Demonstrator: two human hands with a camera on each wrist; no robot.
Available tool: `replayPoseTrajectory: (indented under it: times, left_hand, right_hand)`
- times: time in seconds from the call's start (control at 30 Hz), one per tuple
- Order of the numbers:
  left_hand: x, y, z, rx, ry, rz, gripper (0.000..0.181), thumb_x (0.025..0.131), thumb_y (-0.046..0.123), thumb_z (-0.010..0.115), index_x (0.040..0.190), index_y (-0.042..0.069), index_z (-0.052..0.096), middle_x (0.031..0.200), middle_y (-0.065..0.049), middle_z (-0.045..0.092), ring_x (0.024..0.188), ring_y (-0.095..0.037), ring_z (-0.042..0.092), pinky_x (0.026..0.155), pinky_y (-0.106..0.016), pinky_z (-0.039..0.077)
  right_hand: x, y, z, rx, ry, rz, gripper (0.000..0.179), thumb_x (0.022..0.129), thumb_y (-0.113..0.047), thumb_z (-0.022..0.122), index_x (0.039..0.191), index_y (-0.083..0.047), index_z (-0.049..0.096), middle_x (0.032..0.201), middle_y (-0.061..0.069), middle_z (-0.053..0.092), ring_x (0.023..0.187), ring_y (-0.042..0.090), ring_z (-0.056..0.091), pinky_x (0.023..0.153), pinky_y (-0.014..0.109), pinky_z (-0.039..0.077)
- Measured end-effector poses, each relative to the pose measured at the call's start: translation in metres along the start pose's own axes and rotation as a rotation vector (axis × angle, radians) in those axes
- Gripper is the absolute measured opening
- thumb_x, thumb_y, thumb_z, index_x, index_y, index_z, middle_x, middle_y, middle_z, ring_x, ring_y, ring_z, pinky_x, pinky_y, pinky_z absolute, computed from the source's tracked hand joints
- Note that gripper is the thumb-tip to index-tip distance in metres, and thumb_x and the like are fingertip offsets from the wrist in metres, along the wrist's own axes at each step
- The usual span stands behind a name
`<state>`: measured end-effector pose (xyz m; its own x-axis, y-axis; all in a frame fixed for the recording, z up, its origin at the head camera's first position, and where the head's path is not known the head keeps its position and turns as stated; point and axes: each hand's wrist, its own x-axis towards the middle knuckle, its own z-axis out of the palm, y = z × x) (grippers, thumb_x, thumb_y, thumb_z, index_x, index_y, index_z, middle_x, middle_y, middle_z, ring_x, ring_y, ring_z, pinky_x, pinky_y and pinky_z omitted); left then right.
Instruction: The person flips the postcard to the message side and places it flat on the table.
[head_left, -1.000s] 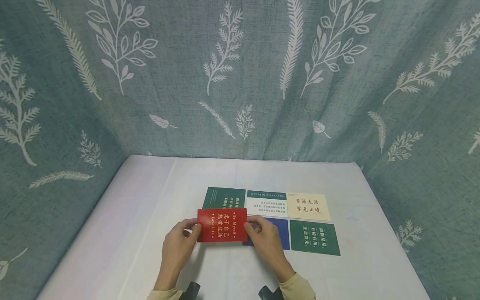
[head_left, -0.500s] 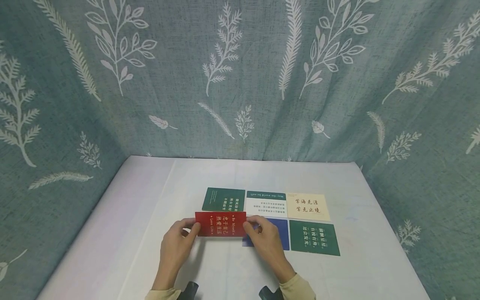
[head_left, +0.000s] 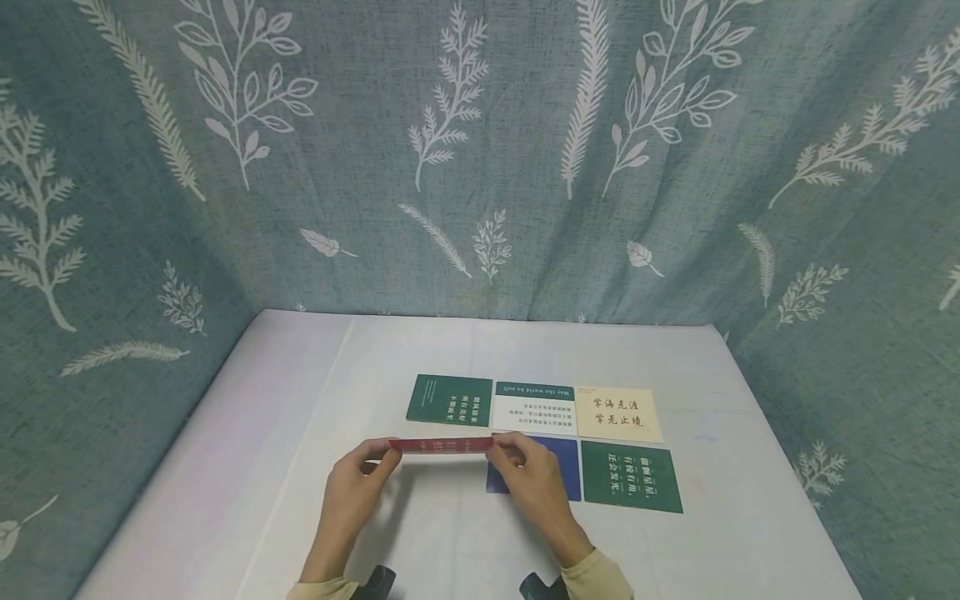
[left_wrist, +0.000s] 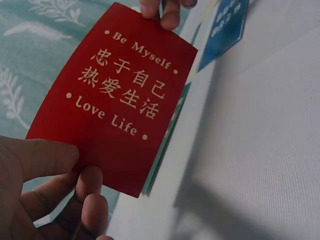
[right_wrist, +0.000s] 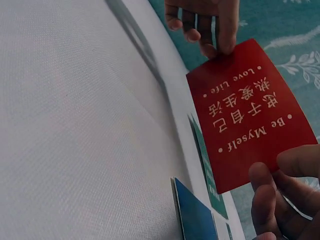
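A red card (head_left: 442, 446) with gold lettering is held above the table by its two short ends. My left hand (head_left: 354, 492) pinches its left end between thumb and fingers, and my right hand (head_left: 534, 483) pinches the right end. In the head view the card is tilted almost edge-on, so its print is hardly readable there. The left wrist view shows the whole printed face of the red card (left_wrist: 115, 95), slightly bowed. Behind my right hand lies a blue card (head_left: 562, 467), partly covered by it.
On the white table (head_left: 300, 400) lie a green card (head_left: 442, 400), a white card with a green band (head_left: 534, 408), a cream card (head_left: 618, 414) and another green card (head_left: 630, 475), close together in two rows. A patterned teal curtain (head_left: 525, 283) surrounds the table's back and sides.
The red card has tipped from facing the head camera to nearly edge-on, uncovering more of the green card behind it. Both hands have kept their grip and stayed almost in place.
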<state>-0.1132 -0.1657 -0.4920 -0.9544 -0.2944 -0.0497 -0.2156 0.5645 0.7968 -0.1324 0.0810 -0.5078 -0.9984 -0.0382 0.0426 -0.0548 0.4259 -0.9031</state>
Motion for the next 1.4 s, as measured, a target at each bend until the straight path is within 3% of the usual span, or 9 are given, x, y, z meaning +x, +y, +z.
replayPoseTrajectory:
  times: [0.17,0.4,0.53,0.63,0.87,0.97,1.2,1.4]
  left_hand:
    - [-0.0017,-0.001,-0.0015,-0.015,-0.019,0.003,0.027,0.096,0.034,0.069,0.116,0.016,0.075,0.114,-0.005,0.073,0.096,-0.022,0.064,0.073,-0.033,0.045]
    - [-0.0036,-0.0006,-0.002,-0.034,-0.042,-0.01,0.027,0.097,0.029,0.069,0.119,0.015,0.073,0.12,-0.006,0.071,0.102,-0.024,0.063,0.078,-0.037,0.047]
    - [-0.0046,-0.0016,-0.0008,-0.035,-0.042,0.007,0.027,0.096,0.023,0.068,0.121,0.015,0.073,0.121,-0.007,0.071,0.102,-0.024,0.063,0.08,-0.039,0.049]
    - [-0.0046,-0.0029,0.0002,-0.038,-0.041,0.02,0.027,0.097,0.02,0.067,0.122,0.015,0.073,0.122,-0.006,0.071,0.101,-0.023,0.064,0.083,-0.04,0.05]
    - [-0.0045,-0.0035,-0.0001,-0.049,-0.054,0.004,0.036,0.095,0.008,0.054,0.125,0.015,0.071,0.12,-0.007,0.071,0.096,-0.02,0.064,0.079,-0.035,0.047]
    - [-0.0045,-0.0031,-0.0006,-0.062,-0.062,-0.018,0.04,0.094,0.006,0.049,0.127,0.015,0.07,0.122,-0.006,0.07,0.095,-0.019,0.064,0.079,-0.036,0.046]
    - [-0.0043,-0.0021,0.001,-0.086,-0.058,-0.046,0.035,0.099,0.017,0.048,0.126,0.016,0.071,0.125,-0.005,0.069,0.101,-0.022,0.064,0.089,-0.048,0.047]
    - [-0.0043,-0.0069,0.0043,0.008,-0.024,0.023,0.031,0.1,0.031,0.06,0.124,0.015,0.071,0.126,-0.007,0.069,0.104,-0.024,0.064,0.089,-0.05,0.05]
  right_hand:
    - [-0.0001,0.0021,0.0002,0.01,-0.007,-0.016,0.017,0.096,-0.031,0.07,0.109,-0.022,0.074,0.098,-0.009,0.074,0.084,0.008,0.066,0.077,0.033,0.05]
    - [-0.0007,0.0041,-0.001,0.024,-0.008,-0.056,0.016,0.096,-0.024,0.07,0.11,-0.019,0.074,0.108,-0.008,0.074,0.087,0.008,0.067,0.08,0.031,0.051]
    - [-0.0007,0.0055,-0.0022,0.016,0.0,-0.065,0.016,0.098,-0.017,0.067,0.11,-0.023,0.073,0.116,-0.006,0.072,0.091,0.009,0.066,0.08,0.03,0.053]
    - [0.0004,0.0073,-0.0032,0.029,-0.001,-0.055,0.019,0.099,-0.015,0.062,0.11,-0.026,0.074,0.112,-0.008,0.073,0.088,0.009,0.066,0.076,0.028,0.052]
    - [0.0004,0.0087,-0.0066,0.047,-0.018,-0.025,0.018,0.103,-0.023,0.058,0.108,-0.024,0.075,0.082,-0.007,0.066,0.076,0.013,0.061,0.067,0.028,0.046]
    - [0.0,0.0087,-0.0073,0.048,-0.026,-0.005,0.019,0.103,-0.028,0.058,0.109,-0.024,0.075,0.086,-0.007,0.068,0.078,0.013,0.062,0.069,0.029,0.046]
    - [-0.0013,0.0091,-0.0067,0.022,-0.024,-0.027,0.017,0.099,-0.035,0.065,0.109,-0.026,0.075,0.105,-0.011,0.072,0.091,0.011,0.063,0.082,0.033,0.049]
    - [-0.0027,0.0091,-0.0039,0.025,-0.025,-0.032,0.016,0.097,-0.03,0.068,0.111,-0.024,0.074,0.104,-0.008,0.073,0.091,0.011,0.065,0.079,0.032,0.05]
